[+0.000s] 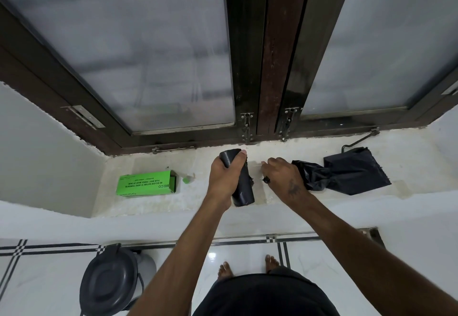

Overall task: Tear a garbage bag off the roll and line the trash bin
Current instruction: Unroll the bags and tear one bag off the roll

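Note:
My left hand point(224, 178) grips a black roll of garbage bags point(244, 192), held slanted over the white window sill point(218, 206). Just to its right, my right hand point(285, 179) holds a black garbage bag point(347, 174) by its bunched end; the rest of the bag lies spread flat on the sill toward the right. A gap separates the roll's ragged edge from the bag in my right hand. The grey trash bin point(146, 263) with its dark lid point(109, 283) stands on the floor at the lower left.
A green cardboard box point(146, 183) lies on the sill to the left, with a small green scrap point(186, 180) beside it. A dark-framed frosted window point(148, 50) closes the back. My bare feet point(224, 270) stand on glossy white tiles.

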{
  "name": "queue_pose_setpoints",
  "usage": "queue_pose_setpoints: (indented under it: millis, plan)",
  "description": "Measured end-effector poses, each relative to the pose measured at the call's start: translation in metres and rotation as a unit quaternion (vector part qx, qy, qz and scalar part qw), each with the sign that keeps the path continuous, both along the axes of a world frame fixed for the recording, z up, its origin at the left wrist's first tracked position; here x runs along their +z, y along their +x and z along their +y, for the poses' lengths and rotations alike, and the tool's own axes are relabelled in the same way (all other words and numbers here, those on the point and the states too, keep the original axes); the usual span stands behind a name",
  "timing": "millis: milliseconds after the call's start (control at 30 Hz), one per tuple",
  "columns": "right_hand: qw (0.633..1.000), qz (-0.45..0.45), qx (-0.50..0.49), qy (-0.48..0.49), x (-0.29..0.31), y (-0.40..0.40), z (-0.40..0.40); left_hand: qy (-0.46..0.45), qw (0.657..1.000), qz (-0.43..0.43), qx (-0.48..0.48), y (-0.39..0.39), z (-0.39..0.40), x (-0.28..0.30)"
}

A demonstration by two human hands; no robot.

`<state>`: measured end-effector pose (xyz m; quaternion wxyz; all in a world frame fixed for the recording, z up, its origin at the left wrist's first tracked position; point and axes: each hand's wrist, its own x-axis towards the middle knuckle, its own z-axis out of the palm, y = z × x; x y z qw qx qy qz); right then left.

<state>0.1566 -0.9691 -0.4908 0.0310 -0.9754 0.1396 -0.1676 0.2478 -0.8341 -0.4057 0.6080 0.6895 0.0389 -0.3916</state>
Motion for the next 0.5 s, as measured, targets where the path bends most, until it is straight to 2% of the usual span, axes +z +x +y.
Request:
queue_pose_setpoints:
  millis: [100,200,267,367,500]
  plan:
    - [1.000,0.006,0.003,-0.001,0.001,0.001,0.003,0.009,1.000,-0.001,-0.005,-0.001,0.001,0.003]
    - [0.997,0.036,-0.062,0.008,0.001,-0.012,-0.025,0.078,0.993,-0.090,-0.004,0.011,0.018,0.003]
    - [0.992,0.051,-0.117,0.016,0.008,-0.027,-0.060,0.080,0.988,-0.119,0.060,0.031,0.037,0.005]
    - [0.985,0.033,-0.168,0.019,0.016,-0.034,-0.077,-0.001,0.985,-0.089,0.147,0.050,0.044,0.007]
    - [0.984,-0.021,-0.171,0.049,0.016,-0.016,-0.056,-0.053,0.989,-0.016,0.136,0.031,0.016,0.010]
